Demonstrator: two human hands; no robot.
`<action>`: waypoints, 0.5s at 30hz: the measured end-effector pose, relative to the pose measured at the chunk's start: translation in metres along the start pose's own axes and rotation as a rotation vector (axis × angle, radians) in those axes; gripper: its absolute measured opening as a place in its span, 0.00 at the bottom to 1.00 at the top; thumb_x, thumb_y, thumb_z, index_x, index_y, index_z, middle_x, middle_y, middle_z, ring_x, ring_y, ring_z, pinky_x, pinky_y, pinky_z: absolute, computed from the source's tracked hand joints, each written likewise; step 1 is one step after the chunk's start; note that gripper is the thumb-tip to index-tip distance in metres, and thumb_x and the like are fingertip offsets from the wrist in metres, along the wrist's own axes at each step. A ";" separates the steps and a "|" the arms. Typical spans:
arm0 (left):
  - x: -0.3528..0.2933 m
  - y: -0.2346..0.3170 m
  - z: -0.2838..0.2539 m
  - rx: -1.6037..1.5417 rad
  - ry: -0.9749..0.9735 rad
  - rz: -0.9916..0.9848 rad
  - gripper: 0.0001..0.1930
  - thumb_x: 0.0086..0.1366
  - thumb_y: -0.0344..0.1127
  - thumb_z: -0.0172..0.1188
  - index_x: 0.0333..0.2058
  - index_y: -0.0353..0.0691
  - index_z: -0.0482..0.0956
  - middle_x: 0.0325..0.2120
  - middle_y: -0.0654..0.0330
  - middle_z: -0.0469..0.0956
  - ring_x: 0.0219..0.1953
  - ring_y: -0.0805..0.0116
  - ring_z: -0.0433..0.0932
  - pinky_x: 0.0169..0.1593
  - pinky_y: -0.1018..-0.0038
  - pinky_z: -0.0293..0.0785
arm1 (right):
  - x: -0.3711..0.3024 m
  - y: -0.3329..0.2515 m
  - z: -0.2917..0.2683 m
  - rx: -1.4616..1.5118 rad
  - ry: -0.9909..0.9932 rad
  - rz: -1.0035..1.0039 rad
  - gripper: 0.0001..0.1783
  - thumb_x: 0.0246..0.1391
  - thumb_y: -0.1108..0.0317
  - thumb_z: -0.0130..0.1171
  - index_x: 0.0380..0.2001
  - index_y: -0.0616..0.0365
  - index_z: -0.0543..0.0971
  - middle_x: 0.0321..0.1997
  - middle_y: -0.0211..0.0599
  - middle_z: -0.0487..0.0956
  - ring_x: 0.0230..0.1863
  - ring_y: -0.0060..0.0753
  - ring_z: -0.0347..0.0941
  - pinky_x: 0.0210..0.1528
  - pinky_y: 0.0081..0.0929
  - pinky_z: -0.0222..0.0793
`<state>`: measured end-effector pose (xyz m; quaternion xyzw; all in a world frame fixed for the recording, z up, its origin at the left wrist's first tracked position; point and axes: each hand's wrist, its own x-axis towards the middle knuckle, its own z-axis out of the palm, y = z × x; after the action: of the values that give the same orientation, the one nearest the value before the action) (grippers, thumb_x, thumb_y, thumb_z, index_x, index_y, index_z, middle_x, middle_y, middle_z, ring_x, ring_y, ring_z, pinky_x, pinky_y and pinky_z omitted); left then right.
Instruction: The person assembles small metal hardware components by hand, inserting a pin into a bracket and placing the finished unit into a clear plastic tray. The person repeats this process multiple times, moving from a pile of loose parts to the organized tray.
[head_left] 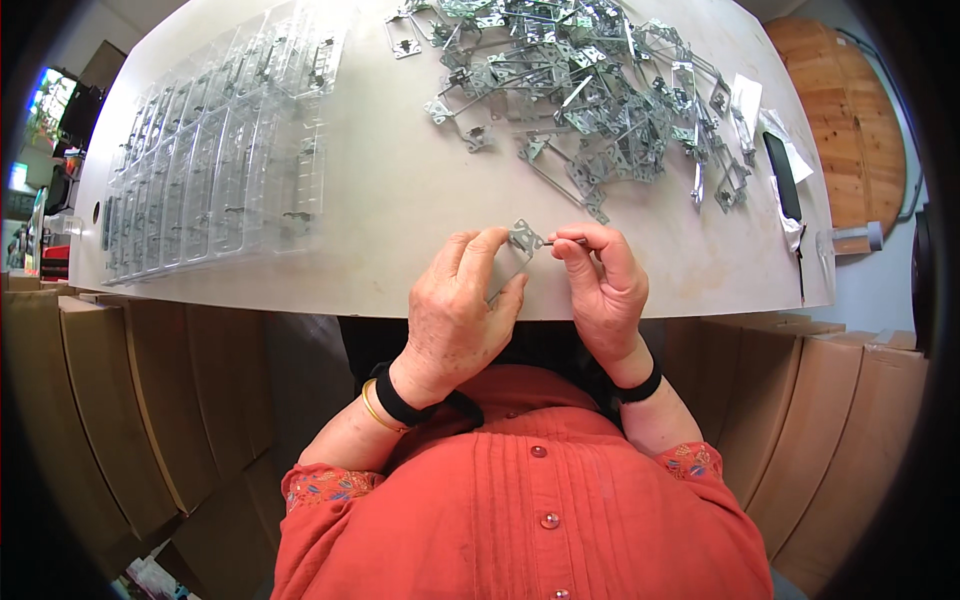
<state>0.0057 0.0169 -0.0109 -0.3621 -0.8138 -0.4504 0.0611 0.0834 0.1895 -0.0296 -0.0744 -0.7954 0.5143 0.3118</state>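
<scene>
Near the front edge of the table, my left hand point(452, 305) pinches a small metal bracket point(524, 238) between thumb and fingers. A thin rod runs down from the bracket toward the thumb. My right hand point(606, 290) is closed at the fingertips on a thin dark pin point(566, 241), whose tip meets the bracket's right side or lies just beside it. Beyond my hands lies a large tangled heap of similar metal brackets and rods point(580, 90). To the left stand clear plastic trays point(215, 170) with metal parts in their compartments.
A black phone-like object point(782, 176) lies on white paper point(797, 150) at the table's right edge. Cardboard boxes point(140, 400) stand below on the left, and more boxes point(800, 430) on the right. A round wooden board point(850, 120) leans beyond the table's right side.
</scene>
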 end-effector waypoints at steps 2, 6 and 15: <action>0.000 0.000 0.000 0.002 -0.005 -0.003 0.27 0.56 0.26 0.73 0.55 0.35 0.78 0.46 0.46 0.80 0.43 0.47 0.83 0.45 0.60 0.82 | 0.000 0.001 0.000 -0.008 -0.001 0.014 0.07 0.66 0.74 0.68 0.45 0.61 0.82 0.41 0.36 0.86 0.39 0.27 0.82 0.41 0.24 0.78; 0.001 0.003 -0.001 0.017 -0.014 -0.012 0.28 0.55 0.26 0.74 0.55 0.35 0.78 0.45 0.47 0.80 0.41 0.47 0.83 0.43 0.60 0.82 | 0.001 -0.002 0.000 -0.040 -0.006 0.019 0.07 0.66 0.74 0.68 0.45 0.60 0.83 0.41 0.36 0.86 0.38 0.27 0.82 0.41 0.25 0.78; 0.000 0.005 -0.001 0.036 -0.012 0.007 0.27 0.54 0.26 0.74 0.55 0.35 0.78 0.43 0.48 0.80 0.39 0.49 0.83 0.41 0.61 0.81 | 0.003 -0.007 0.000 -0.114 -0.016 -0.017 0.08 0.65 0.77 0.68 0.46 0.59 0.83 0.41 0.38 0.86 0.38 0.31 0.82 0.41 0.27 0.78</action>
<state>0.0085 0.0180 -0.0064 -0.3664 -0.8209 -0.4332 0.0644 0.0823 0.1876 -0.0223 -0.0811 -0.8266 0.4659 0.3050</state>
